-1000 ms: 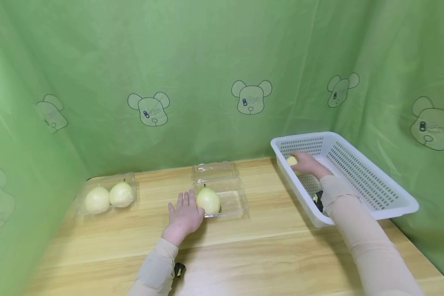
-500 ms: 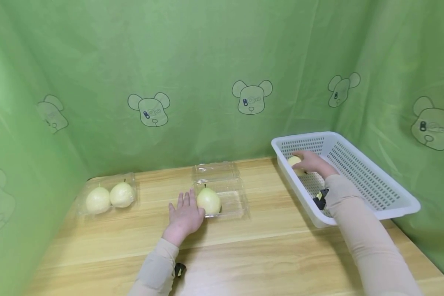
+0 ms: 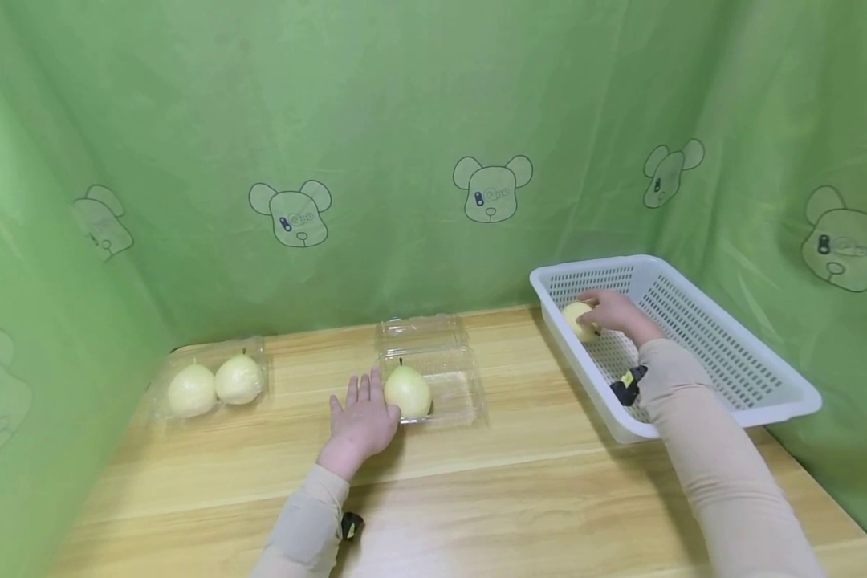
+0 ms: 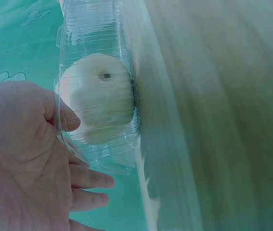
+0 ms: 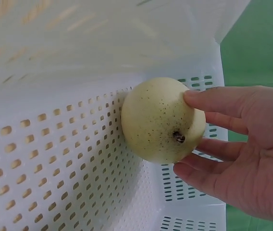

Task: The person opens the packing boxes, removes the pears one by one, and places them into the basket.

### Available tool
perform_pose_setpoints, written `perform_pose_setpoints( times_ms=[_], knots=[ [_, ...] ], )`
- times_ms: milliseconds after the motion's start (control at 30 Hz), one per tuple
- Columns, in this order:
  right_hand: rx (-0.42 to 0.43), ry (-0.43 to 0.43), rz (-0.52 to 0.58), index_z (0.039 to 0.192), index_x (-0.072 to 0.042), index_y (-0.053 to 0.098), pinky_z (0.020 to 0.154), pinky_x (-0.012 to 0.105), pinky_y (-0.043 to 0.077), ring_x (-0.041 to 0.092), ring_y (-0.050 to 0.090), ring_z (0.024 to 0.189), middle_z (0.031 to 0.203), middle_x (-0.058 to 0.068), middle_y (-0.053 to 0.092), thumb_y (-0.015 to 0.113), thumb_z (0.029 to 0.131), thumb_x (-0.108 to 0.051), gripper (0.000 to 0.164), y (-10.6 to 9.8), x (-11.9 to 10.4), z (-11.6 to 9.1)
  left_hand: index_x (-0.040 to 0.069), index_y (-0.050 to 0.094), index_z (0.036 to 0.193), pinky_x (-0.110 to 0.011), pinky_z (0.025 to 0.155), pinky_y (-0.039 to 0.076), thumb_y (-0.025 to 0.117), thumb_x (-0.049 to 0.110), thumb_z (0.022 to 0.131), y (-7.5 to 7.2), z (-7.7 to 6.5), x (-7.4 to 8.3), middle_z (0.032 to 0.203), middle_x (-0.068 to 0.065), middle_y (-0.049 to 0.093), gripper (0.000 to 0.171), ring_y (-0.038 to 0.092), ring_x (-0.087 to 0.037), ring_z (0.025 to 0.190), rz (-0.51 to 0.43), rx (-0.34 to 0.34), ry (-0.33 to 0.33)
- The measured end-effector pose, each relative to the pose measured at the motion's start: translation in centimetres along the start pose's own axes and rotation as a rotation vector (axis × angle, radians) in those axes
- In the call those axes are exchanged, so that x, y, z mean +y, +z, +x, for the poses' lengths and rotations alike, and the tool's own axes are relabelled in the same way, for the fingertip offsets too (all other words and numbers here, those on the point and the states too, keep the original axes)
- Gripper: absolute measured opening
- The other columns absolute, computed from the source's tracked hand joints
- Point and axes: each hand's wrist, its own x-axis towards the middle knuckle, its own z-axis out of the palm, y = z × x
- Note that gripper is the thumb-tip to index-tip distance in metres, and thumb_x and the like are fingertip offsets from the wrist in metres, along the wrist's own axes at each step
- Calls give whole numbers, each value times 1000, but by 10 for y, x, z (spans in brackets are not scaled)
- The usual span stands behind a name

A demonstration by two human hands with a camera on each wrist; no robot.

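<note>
In the head view, my left hand [image 3: 364, 423] lies beside a clear plastic clamshell box [image 3: 457, 393], fingers straight and spread, thumb against its near left edge. One pale yellow pear [image 3: 408, 392] sits in the box's left half; the lid is folded back. The left wrist view has the thumb at the box's wall and this pear [image 4: 99, 96] behind the plastic. Over in the white basket, my right hand [image 3: 616, 313] holds another pear [image 5: 158, 120] by its side, thumb on one side and fingers on the other. Its dark stem end faces the right wrist camera.
Another clear box [image 3: 263, 347] with two pears [image 3: 215, 385] stands at the left of the wooden table [image 3: 520, 498]. The white perforated basket [image 3: 759, 353] has raised walls around my right hand. A green curtain [image 3: 390, 96] encloses the back and sides.
My right hand has shifted slightly right inside the basket, and more of the pear there shows, its stem end now visible. The left hand and the open box stay put.
</note>
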Motion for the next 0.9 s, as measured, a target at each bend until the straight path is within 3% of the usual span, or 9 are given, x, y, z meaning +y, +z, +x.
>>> perform_pose_setpoints(
  times_ms=[533, 900],
  knots=[
    [3, 23, 30, 141, 11, 40, 107, 63, 37, 54, 41, 128, 140, 40, 40, 60, 93, -18, 60, -5, -8, -4, 2, 12, 156, -67, 118, 11, 35, 36, 97, 0, -1, 0, 160, -21, 24, 72, 15, -37, 151, -3, 12, 7],
    [1, 44, 45, 146, 9, 33, 108, 63, 35, 53, 37, 132, 145, 37, 35, 51, 99, -31, 64, -9, -9, -4, 2, 13, 156, -67, 118, 11, 34, 35, 97, 1, -1, -1, 160, -21, 24, 71, 16, -37, 151, 1, 14, 10]
  ],
)
